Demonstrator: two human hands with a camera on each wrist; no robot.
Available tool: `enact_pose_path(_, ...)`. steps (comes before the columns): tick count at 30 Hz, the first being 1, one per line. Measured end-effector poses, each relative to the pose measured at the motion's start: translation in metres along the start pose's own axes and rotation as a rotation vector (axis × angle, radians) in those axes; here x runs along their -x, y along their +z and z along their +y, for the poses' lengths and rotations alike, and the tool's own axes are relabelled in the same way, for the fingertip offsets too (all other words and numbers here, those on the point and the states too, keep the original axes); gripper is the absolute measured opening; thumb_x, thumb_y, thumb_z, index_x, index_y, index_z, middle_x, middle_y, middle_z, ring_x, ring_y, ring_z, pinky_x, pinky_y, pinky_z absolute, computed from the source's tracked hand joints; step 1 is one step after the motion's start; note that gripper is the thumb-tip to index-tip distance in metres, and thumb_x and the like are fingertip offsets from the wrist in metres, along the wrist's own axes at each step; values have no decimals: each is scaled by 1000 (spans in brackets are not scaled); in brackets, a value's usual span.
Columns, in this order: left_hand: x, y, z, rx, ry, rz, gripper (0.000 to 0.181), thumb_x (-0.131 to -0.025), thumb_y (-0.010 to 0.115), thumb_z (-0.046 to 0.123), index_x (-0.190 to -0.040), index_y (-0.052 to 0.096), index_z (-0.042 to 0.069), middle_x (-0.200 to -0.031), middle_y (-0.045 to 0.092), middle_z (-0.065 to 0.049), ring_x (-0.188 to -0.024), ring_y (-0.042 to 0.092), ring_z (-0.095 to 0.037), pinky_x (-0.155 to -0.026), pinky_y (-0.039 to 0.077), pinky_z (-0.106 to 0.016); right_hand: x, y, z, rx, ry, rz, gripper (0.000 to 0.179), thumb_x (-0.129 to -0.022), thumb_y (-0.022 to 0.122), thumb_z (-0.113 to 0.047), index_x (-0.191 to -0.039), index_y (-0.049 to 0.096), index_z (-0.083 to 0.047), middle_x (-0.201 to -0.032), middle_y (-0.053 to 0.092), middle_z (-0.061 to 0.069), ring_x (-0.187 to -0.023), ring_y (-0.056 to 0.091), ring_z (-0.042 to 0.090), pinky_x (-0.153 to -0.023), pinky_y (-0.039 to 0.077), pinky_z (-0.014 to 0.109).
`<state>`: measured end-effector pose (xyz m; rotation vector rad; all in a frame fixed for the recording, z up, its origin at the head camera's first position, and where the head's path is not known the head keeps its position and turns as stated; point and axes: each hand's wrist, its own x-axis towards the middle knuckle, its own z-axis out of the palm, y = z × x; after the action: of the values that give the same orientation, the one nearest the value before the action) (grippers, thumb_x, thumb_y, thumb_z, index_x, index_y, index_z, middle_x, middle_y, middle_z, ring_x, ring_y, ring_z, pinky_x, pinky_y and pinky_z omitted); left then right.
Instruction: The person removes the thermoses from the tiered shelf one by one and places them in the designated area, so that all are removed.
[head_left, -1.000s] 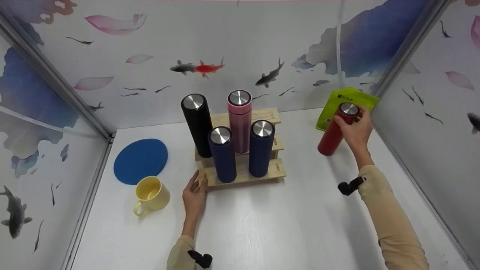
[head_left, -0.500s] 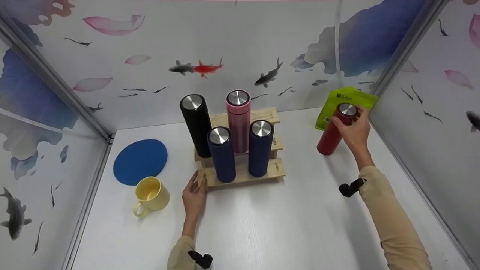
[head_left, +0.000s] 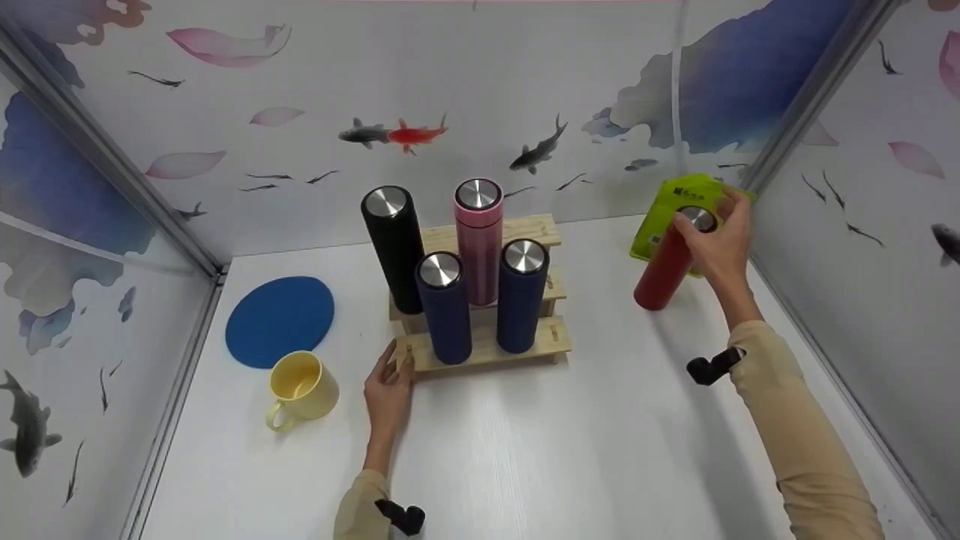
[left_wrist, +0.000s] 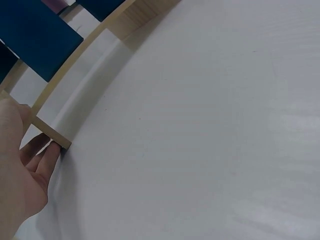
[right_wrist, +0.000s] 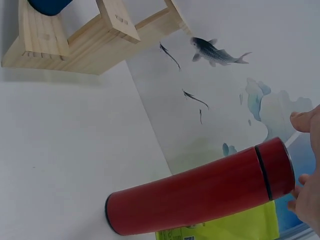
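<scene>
My left hand [head_left: 388,397] grips the left end of a three-step wooden rack [head_left: 555,339], thumb on top of the lowest plank and fingers at its end piece. Two dark blue vacuum flasks [head_left: 448,322] stand on that lowest step. Behind them, a black flask [head_left: 397,247] and a pink flask [head_left: 480,259] are on the middle step. To the right, a red flask [head_left: 664,270] stands upright on the table. My right hand [head_left: 724,240] is spread around its top; in the right wrist view, the thumb is clear of the lid [right_wrist: 276,167] and the fingertips are close behind it.
A lime-green pouch [head_left: 651,229] leans at the back wall behind the red flask. On the left are a flat blue disc [head_left: 280,322] and a yellow mug [head_left: 322,397] in front of it. Printed panels [head_left: 480,90] enclose the table at the back and both sides.
The right hand has loosened from the red flask, its fingers spreading away from the lid and the wrist shifting right. The flask stays in place. My left hand has not moved.
</scene>
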<state>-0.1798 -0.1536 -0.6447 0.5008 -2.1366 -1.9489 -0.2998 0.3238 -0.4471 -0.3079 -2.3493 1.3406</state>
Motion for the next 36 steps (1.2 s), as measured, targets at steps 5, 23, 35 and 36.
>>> enact_pose_path(5, -2, -1, -1, 12, -8, -5, 54, -98, 70, 27, -148, 53, 17, -137, 63, -22, -120, 66, -33, -79, 55, -18, 1, 2, -15, -5, -38, 15, 78, -93, 71, -38, -155, 31, -12, -157, 41, 15, -148, 38, 27, -123, 32, 43)
enact_pose_path(23, 1, -1, 2, -5, 41, 13, 50, -97, 71, 30, -144, 59, 20, -135, 65, -18, -121, 66, -32, -83, 57, -22, 22, 22, -69, -108, -203, 31, 71, -92, 73, -32, -152, 38, -13, -155, 46, 7, -146, 41, 18, -123, 30, 32)
enact_pose_path(35, 14, -3, 30, -7, -5, -20, 52, -99, 68, 20, -147, 53, 8, -141, 59, -24, -125, 63, -36, -82, 57, -22, 38, 44, -102, -263, -287, 41, 77, -92, 75, -25, -154, 33, -11, -152, 46, 7, -144, 43, 16, -122, 33, 35)
enact_pose_path(36, 16, -4, 34, -11, 4, -24, 52, -99, 68, 19, -147, 53, 6, -140, 60, -26, -124, 63, -38, -82, 58, -23, 40, 47, -105, -282, -288, 45, 77, -92, 74, -24, -154, 32, -10, -152, 46, 8, -145, 43, 17, -122, 33, 35)
